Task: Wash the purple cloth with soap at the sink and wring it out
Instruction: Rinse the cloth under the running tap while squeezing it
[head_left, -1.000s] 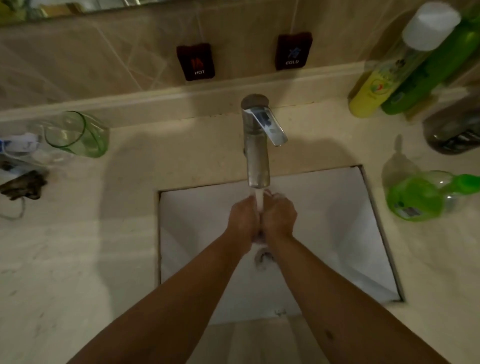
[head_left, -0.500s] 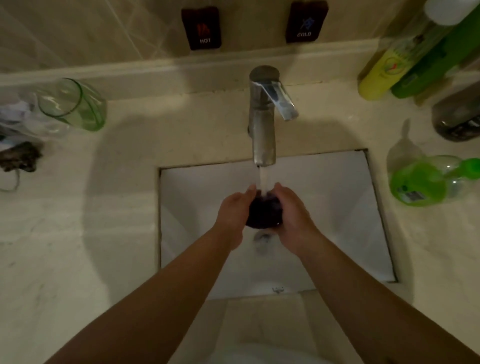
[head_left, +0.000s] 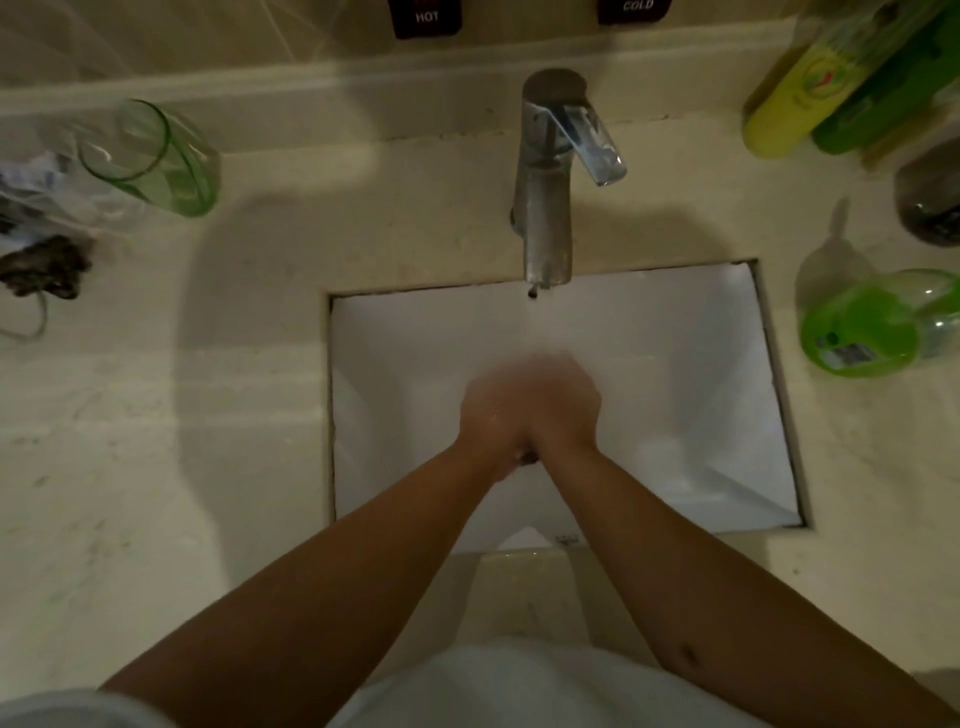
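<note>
Now you squeeze the cloth.
Your left hand (head_left: 493, 415) and right hand (head_left: 563, 410) fingers press together around the purple cloth (head_left: 527, 457), pushing water out.

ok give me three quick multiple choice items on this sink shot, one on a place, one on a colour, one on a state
1. Where does the green glass stand?
A. on the counter left of the tap
B. inside the basin
C. right of the tap, by the bottles

2. What colour is the basin?
A. black
B. white
C. green

3. How are the two hands placed?
A. apart, flat on the counter
B. one on the tap handle
C. pressed together over the basin, below the spout

Key: 1 A, the glass sits far left on the counter, away from the tap. 2 B, the basin walls show bright white. 3 C, the left hand and right hand meet under the spout, with only a dark bit, probably the cloth, between them.
</note>
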